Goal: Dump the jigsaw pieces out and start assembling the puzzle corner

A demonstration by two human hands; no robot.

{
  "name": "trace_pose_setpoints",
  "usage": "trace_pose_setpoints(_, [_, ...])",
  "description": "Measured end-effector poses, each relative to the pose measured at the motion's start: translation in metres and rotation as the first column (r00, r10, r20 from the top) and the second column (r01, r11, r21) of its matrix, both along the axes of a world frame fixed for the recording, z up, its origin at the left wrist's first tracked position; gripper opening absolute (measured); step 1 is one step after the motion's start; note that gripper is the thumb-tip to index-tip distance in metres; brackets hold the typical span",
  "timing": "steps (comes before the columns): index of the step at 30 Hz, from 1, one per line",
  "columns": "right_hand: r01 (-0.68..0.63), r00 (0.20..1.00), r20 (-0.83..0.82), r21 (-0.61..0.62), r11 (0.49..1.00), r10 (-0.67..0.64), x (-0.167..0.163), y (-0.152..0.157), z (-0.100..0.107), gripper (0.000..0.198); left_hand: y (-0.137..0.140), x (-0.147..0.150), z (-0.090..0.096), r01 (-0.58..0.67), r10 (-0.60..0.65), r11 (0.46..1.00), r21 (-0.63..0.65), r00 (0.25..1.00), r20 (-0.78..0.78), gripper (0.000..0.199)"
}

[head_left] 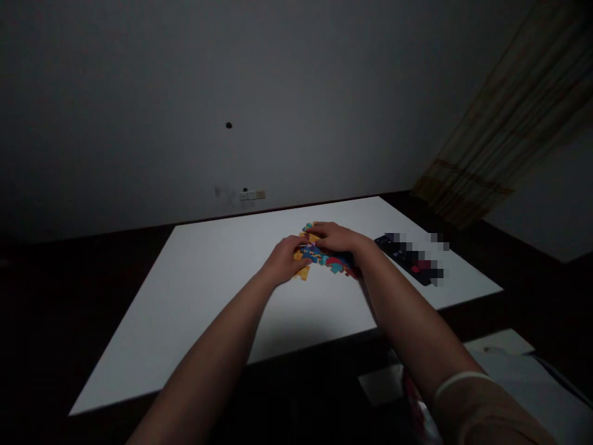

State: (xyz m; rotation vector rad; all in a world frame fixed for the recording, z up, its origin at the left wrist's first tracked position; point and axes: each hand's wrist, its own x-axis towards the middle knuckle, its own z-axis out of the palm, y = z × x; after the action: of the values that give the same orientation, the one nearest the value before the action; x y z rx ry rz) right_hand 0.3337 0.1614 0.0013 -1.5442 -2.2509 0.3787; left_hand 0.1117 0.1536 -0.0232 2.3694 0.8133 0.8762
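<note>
On a white worktop (204, 278), brightly coloured, interlocking puzzle pieces (323, 260) lie at the centre, under and between two bare hands. The left hand (283, 259) rests at their left edge, the right hand (337, 237) over their far right; whether either grip pinches a piece, I cannot tell. The step seems to be joining pieces; next likely calls for careful alignment, then light pressure.

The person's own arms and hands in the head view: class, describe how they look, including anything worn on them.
The left hand and right hand show no gloves, rings or watch. The left forearm is bare as far as it shows. The right forearm runs into a brownish sleeve with a pale edge. Dim light hides finer detail.
</note>
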Motion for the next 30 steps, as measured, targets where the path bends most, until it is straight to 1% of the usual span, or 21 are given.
trace_pose_setpoints(2, [-0.047, 0.998, 0.028, -0.016, 0.999, 0.047, 0.005, -0.005, 0.002, 0.040, -0.001, 0.000, 0.002, 0.006, -0.006, 1.000, -0.027, 1.000, 0.029, 0.043])
trace_pose_setpoints(3, [-0.041, 0.998, 0.036, -0.025, 0.999, 0.042, 0.008, -0.008, 0.004, 0.041, -0.001, 0.001, 0.002, 0.005, -0.004, 0.999, -0.037, 0.999, 0.041, 0.042])
trace_pose_setpoints(6, [0.076, 0.997, 0.005, -0.034, 0.997, -0.076, 0.017, -0.014, 0.007, 0.044, -0.001, 0.001, 0.004, -0.001, 0.004, 0.998, -0.057, 0.999, 0.054, 0.042])
trace_pose_setpoints(9, [0.139, 0.990, -0.030, -0.028, 0.990, -0.140, 0.022, -0.017, 0.007, 0.043, -0.002, 0.002, 0.005, 0.011, -0.008, 0.999, -0.048, 0.998, 0.061, 0.043])
trace_pose_setpoints(11, [0.171, 0.982, -0.089, 0.029, 0.985, -0.168, 0.024, -0.017, 0.007, 0.042, -0.003, 0.003, 0.006, 0.023, -0.021, 0.999, -0.036, 0.998, 0.066, 0.042])
trace_pose_setpoints(14, [0.241, 0.948, -0.238, 0.114, 0.964, -0.209, 0.022, -0.016, 0.006, 0.047, -0.005, 0.007, 0.008, 0.020, -0.018, 1.000, -0.024, 0.998, 0.067, 0.038])
trace_pose_setpoints(17, [0.300, 0.904, -0.347, 0.104, 0.948, -0.248, 0.019, -0.014, 0.006, 0.045, -0.006, 0.009, 0.011, 0.010, -0.008, 1.000, -0.017, 0.997, 0.079, 0.037])
trace_pose_setpoints(19, [0.293, 0.897, -0.368, 0.079, 0.953, -0.245, 0.018, -0.013, 0.007, 0.036, -0.006, 0.010, 0.012, -0.001, 0.003, 1.000, -0.016, 0.996, 0.086, 0.038])
trace_pose_setpoints(21, [0.276, 0.905, -0.352, 0.060, 0.959, -0.239, 0.017, -0.015, 0.009, 0.025, -0.005, 0.010, 0.014, -0.016, 0.017, 1.000, -0.014, 0.996, 0.084, 0.040])
trace_pose_setpoints(22, [0.276, 0.908, -0.341, 0.055, 0.960, -0.241, 0.017, -0.016, 0.010, 0.023, -0.005, 0.010, 0.014, -0.021, 0.022, 1.000, -0.014, 0.996, 0.082, 0.040])
trace_pose_setpoints(25, [0.278, 0.907, -0.340, 0.042, 0.960, -0.248, 0.016, -0.018, 0.012, 0.025, -0.006, 0.011, 0.014, -0.018, 0.019, 1.000, -0.018, 0.996, 0.085, 0.040])
trace_pose_setpoints(30, [0.239, 0.903, -0.359, -0.035, 0.970, -0.235, 0.018, -0.018, 0.009, 0.029, -0.006, 0.012, 0.013, 0.002, 0.001, 1.000, -0.029, 0.994, 0.108, 0.039])
